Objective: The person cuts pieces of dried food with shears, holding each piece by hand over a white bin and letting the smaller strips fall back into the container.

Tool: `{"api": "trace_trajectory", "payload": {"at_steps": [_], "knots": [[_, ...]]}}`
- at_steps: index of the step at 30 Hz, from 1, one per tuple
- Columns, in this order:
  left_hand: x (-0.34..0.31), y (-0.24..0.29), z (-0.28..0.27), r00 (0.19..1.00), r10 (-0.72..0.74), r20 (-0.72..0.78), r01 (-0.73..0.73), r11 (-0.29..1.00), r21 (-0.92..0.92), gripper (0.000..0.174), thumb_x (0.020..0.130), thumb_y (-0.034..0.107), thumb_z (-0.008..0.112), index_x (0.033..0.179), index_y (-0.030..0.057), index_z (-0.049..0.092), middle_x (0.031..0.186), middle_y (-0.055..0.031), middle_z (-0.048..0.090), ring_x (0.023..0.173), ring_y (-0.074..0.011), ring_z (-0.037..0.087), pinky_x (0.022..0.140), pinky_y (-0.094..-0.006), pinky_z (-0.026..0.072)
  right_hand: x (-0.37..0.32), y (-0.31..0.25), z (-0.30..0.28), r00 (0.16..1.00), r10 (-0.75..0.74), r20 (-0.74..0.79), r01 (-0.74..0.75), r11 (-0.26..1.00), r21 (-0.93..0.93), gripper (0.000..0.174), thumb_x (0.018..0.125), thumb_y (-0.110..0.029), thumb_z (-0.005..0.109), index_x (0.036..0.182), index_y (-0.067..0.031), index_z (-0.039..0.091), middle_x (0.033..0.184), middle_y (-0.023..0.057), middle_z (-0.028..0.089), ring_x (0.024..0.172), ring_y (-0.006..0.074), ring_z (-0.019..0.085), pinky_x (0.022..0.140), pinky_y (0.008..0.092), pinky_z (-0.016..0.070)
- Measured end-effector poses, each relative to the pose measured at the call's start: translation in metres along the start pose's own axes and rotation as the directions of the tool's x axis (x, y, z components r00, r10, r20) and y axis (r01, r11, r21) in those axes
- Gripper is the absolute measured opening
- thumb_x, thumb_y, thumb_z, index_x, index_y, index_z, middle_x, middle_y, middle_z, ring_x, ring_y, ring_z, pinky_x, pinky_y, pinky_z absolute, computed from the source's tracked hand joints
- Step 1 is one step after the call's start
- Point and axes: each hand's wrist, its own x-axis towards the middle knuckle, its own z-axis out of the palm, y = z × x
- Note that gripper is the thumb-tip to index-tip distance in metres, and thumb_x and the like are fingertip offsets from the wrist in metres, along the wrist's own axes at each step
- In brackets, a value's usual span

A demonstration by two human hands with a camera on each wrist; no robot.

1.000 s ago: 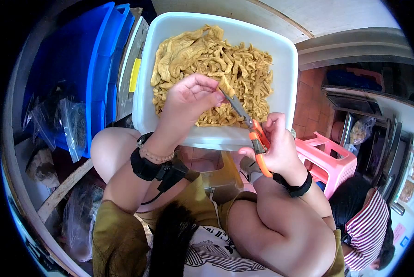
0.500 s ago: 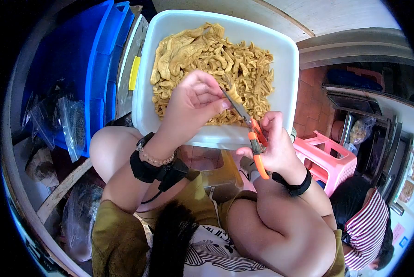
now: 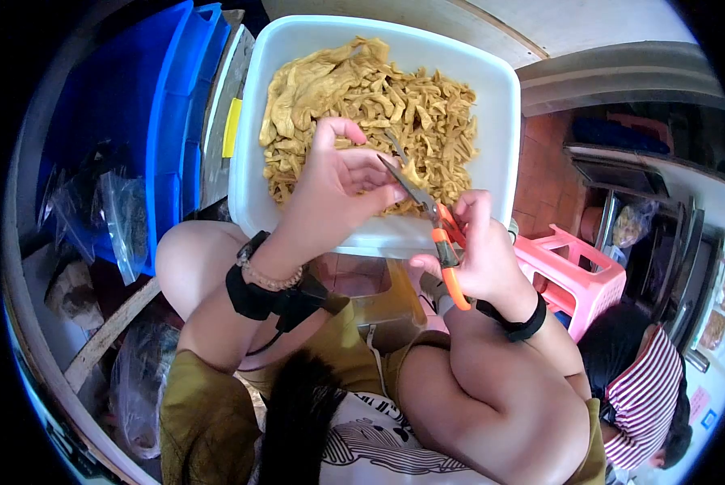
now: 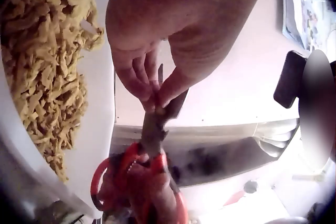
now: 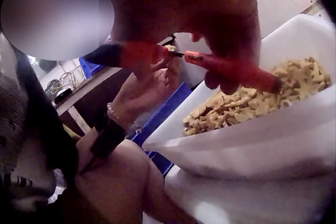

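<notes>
My right hand (image 3: 488, 259) grips orange-handled scissors (image 3: 436, 213), with the grey blades spread apart and pointing up-left. In front of the blades, my left hand (image 3: 330, 182) brings thumb and fingertips together on a small yellow-brown food piece (image 4: 159, 110), mostly hidden by the fingers. Both hands are over the near part of a white tub (image 3: 379, 245). Cut yellow-brown food strips (image 3: 439, 113) fill much of it, and larger uncut pieces (image 3: 310, 89) lie at its far left. In the right wrist view the scissors' handles (image 5: 226, 69) cross below the palm.
Blue crates (image 3: 168, 137) stand left of the tub. A pink plastic stool (image 3: 597, 283) is to the right, near a person in a striped shirt (image 3: 641, 396). Clear plastic bags (image 3: 124, 218) hang at the left, and shelving stands at the far right.
The scissor blades have spread wider apart. My left index finger has lifted away from the other fingers, and the left hand has shifted slightly down. The right hand has hardly moved.
</notes>
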Motion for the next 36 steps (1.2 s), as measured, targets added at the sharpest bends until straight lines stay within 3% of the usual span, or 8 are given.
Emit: {"api": "trace_trajectory", "payload": {"at_steps": [4, 6, 12, 15, 18, 25, 27, 36], "knots": [[0.001, -0.003, 0.001, 1.000, 0.006, -0.001, -0.006, 0.998, 0.068, 0.054, 0.077, -0.010, 0.067, 0.106, 0.0077, 0.025, 0.092, -0.0122, 0.063, 0.085, -0.0137, 0.063, 0.076, -0.0250, 0.0522, -0.001, 0.003, 0.001, 0.999, 0.022, 0.037, -0.021, 1.000, -0.021, 0.074, 0.064, -0.051, 0.083, 0.098, -0.0050, 0.035, 0.063, 0.0116, 0.052, 0.057, 0.0297, 0.060, 0.052, 0.0366, 0.0467], [0.002, -0.003, -0.002, 1.000, 0.009, -0.015, -0.007, 0.994, 0.109, 0.054, 0.077, -0.009, 0.068, 0.106, 0.0074, 0.025, 0.091, -0.0122, 0.063, 0.084, -0.0135, 0.063, 0.075, -0.0248, 0.0525, -0.002, 0.004, 0.000, 0.995, 0.092, 0.046, -0.092, 0.996, 0.004, 0.078, 0.060, -0.045, 0.088, 0.101, -0.0066, 0.033, 0.069, 0.0060, 0.044, 0.059, 0.0180, 0.047, 0.053, 0.0310, 0.0425], [0.006, 0.006, -0.011, 0.998, 0.008, -0.058, 0.002, 0.987, 0.162, 0.051, 0.078, -0.004, 0.071, 0.103, 0.0070, 0.029, 0.090, -0.0112, 0.064, 0.082, -0.0119, 0.064, 0.072, -0.0229, 0.0531, -0.005, 0.008, 0.003, 0.999, 0.020, -0.045, -0.018, 0.999, 0.034, 0.069, 0.062, -0.036, 0.089, 0.089, -0.0077, 0.033, 0.066, 0.0028, 0.039, 0.057, 0.0102, 0.038, 0.048, 0.0241, 0.0367], [0.008, 0.009, -0.013, 0.998, -0.008, -0.064, 0.018, 0.987, 0.162, 0.045, 0.078, -0.001, 0.072, 0.102, 0.0069, 0.035, 0.090, -0.0089, 0.064, 0.082, -0.0103, 0.064, 0.072, -0.0214, 0.0525, -0.005, 0.005, 0.002, 0.996, 0.035, -0.083, -0.035, 0.999, 0.013, 0.062, 0.066, -0.041, 0.085, 0.088, -0.0044, 0.039, 0.060, 0.0110, 0.049, 0.051, 0.0285, 0.056, 0.049, 0.0332, 0.0445], [0.008, 0.011, -0.016, 0.996, -0.041, -0.076, 0.053, 0.984, 0.168, 0.039, 0.079, 0.000, 0.073, 0.101, 0.0068, 0.041, 0.090, -0.0065, 0.064, 0.082, -0.0087, 0.063, 0.073, -0.0207, 0.0518, -0.007, 0.016, 0.011, 0.993, 0.012, -0.115, -0.008, 0.999, 0.036, 0.062, 0.066, -0.033, 0.087, 0.087, -0.0073, 0.035, 0.062, 0.0013, 0.037, 0.055, 0.0090, 0.037, 0.047, 0.0224, 0.0356], [0.009, 0.013, -0.020, 0.999, -0.051, -0.013, 0.052, 0.995, 0.087, 0.030, 0.080, 0.001, 0.071, 0.100, 0.0053, 0.048, 0.091, -0.0049, 0.064, 0.084, -0.0073, 0.062, 0.073, -0.0195, 0.0501, -0.007, 0.011, 0.009, 0.991, -0.016, -0.131, 0.016, 1.000, 0.002, 0.060, 0.067, -0.031, 0.087, 0.084, -0.0072, 0.035, 0.062, 0.0015, 0.037, 0.055, 0.0090, 0.037, 0.047, 0.0233, 0.0364], [0.010, 0.014, -0.023, 0.999, -0.048, 0.008, 0.047, 0.994, 0.096, 0.027, 0.081, 0.001, 0.070, 0.099, 0.0045, 0.049, 0.091, -0.0049, 0.064, 0.083, -0.0075, 0.062, 0.073, -0.0194, 0.0499, -0.008, 0.010, 0.008, 0.992, 0.017, -0.125, -0.019, 1.000, -0.010, 0.057, 0.069, -0.036, 0.084, 0.087, -0.0047, 0.040, 0.059, 0.0084, 0.049, 0.049, 0.0217, 0.054, 0.048, 0.0300, 0.0447], [0.010, 0.016, -0.023, 0.998, -0.050, -0.037, 0.047, 0.995, -0.085, 0.020, 0.084, 0.001, 0.066, 0.100, 0.0020, 0.054, 0.091, -0.0062, 0.064, 0.082, -0.0111, 0.063, 0.076, -0.0227, 0.0509, -0.012, 0.019, 0.005, 0.996, 0.048, -0.072, -0.034, 0.981, 0.190, 0.074, 0.064, -0.038, 0.087, 0.096, -0.0070, 0.029, 0.065, 0.0054, 0.047, 0.053, 0.0125, 0.043, 0.047, 0.0270, 0.0385]]}}
